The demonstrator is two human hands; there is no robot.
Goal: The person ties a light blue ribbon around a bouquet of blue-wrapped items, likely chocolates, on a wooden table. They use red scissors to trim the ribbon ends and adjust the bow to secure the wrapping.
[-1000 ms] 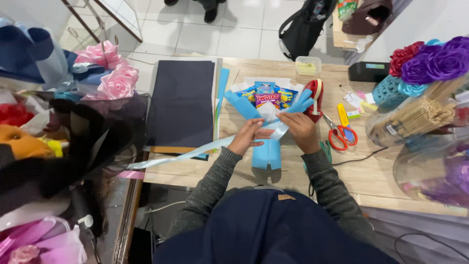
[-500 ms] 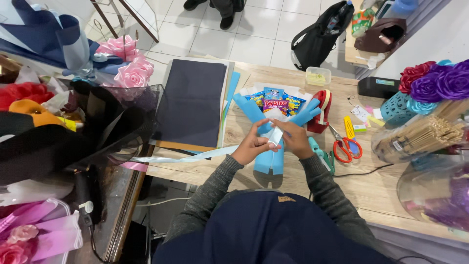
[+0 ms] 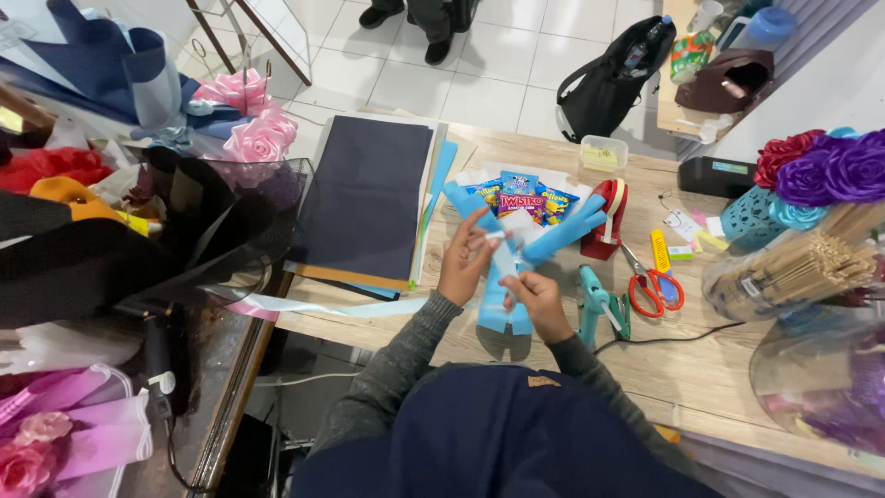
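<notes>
A snack bouquet point(image 3: 516, 217) wrapped in light blue paper lies on the wooden table point(image 3: 701, 369), with colourful snack packets at its top. My left hand point(image 3: 464, 260) pinches a pale blue ribbon point(image 3: 502, 258) near the wrap's neck. My right hand point(image 3: 537, 302) grips the same ribbon lower down, over the blue handle part. The ribbon's long tail point(image 3: 323, 307) trails left off the table edge.
A stack of dark paper sheets point(image 3: 369, 198) lies left of the bouquet. A red tape dispenser point(image 3: 604, 217), teal glue gun point(image 3: 597, 300), red scissors point(image 3: 653, 286) and a jar of wooden sticks point(image 3: 793, 267) sit to the right. Pink ribbon roses point(image 3: 253, 129) lie far left. Someone's feet point(image 3: 410, 23) stand beyond.
Both hands have come together at the wrap's neck, then the right hand slid down towards me along the ribbon. The view also shifted slightly.
</notes>
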